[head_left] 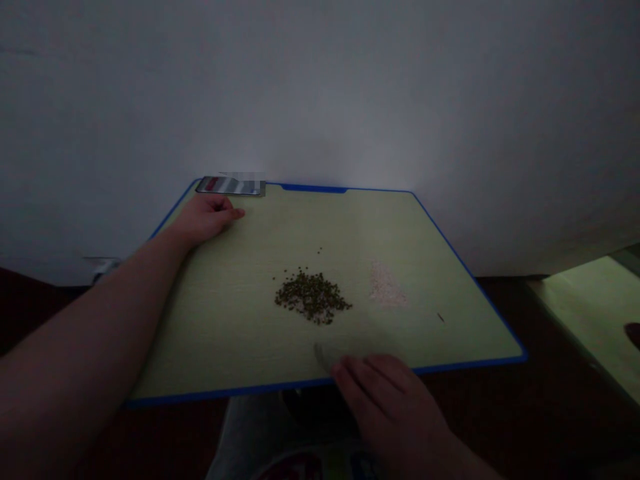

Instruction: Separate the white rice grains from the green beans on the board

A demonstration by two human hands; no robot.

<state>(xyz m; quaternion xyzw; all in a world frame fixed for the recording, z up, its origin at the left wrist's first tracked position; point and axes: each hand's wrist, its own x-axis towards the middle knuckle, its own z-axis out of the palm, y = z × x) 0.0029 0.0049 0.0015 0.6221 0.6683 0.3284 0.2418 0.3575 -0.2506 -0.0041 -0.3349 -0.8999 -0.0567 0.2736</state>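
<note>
Hand on the left: the left hand [211,216] rests on the pale yellow, blue-rimmed tabletop [250,267], fingers loosely curled; it probably steadies the arm, and I cannot tell whether the palm hides anything.
Phone: one flat, dark-edged phone with a grey-and-red screen [227,185] lies just beyond that hand in the far left corner, perhaps to leave the middle free.
Dark heap: one loose mound of small, round, greenish-brown grains [313,297] sits mid-tabletop towards the near edge, within easy reach; too many to count, with two strays well beyond it.
Tool: one thin, pale, slender implement [321,356] points at this mound, its exact kind too blurred to tell.
Hand on the right: the right hand [383,389] at the near edge pinches the implement between narrowed fingers, seemingly to leave its tip free.
Pale heap: one thin scatter of tiny, pinkish-white grains [386,287], uncountable, lies just right of the dark mound, apart, likely so the two do not mix.
Sliver: one short, dark, thin stick [441,317] lies alone furthest right on the tabletop.
</note>
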